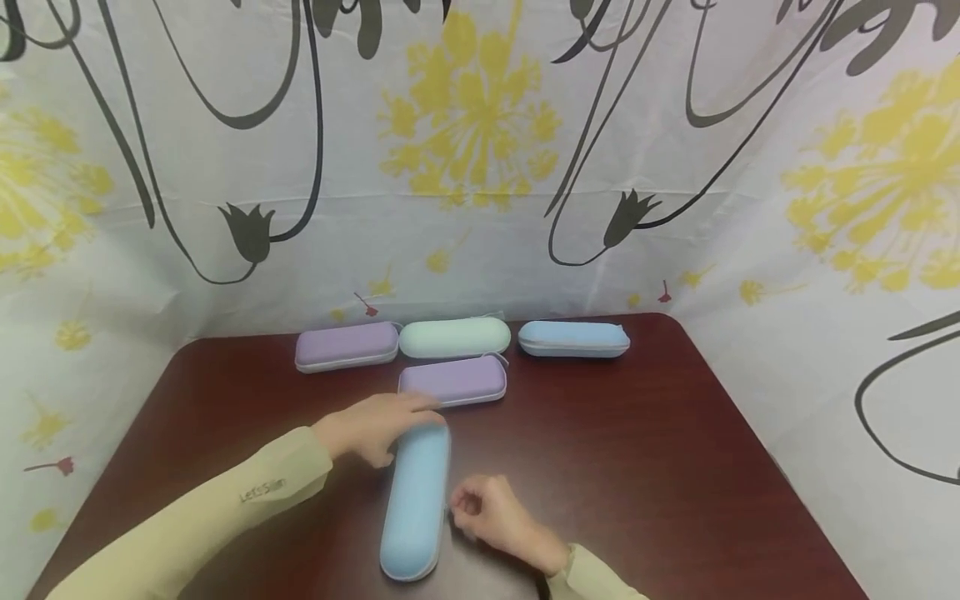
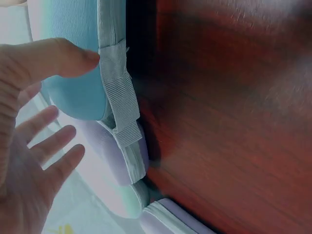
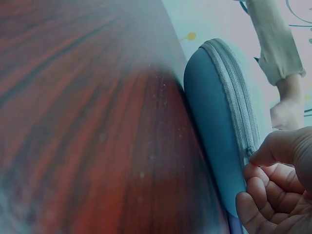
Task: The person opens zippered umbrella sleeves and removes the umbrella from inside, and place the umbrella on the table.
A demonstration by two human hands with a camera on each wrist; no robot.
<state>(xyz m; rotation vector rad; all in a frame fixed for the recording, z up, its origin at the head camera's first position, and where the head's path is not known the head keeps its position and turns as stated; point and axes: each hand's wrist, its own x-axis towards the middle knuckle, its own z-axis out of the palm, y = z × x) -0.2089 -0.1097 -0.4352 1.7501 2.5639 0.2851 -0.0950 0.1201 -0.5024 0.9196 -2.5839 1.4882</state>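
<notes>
A long light-blue zippered case [image 1: 417, 504] with rounded ends lies on the table, its length running away from me. My left hand [image 1: 381, 425] holds its far end; in the left wrist view the thumb [image 2: 73, 58] presses on the case beside a grey fabric tab [image 2: 119, 87], and several fingers are spread off it. At the right side of the case is my right hand [image 1: 491, 512]. In the right wrist view its thumb and index finger pinch the small pull at the zipper slider [image 3: 250, 150], and the grey zipper [image 3: 231, 83] looks closed along the visible side.
Just beyond the far end lies a purple case [image 1: 453, 381]. Along the back edge of the dark red-brown table [image 1: 637, 467] are another purple case [image 1: 347, 346], a mint-green case [image 1: 454, 337] and a second blue case [image 1: 574, 338]. A patterned cloth [image 1: 450, 250] hangs behind.
</notes>
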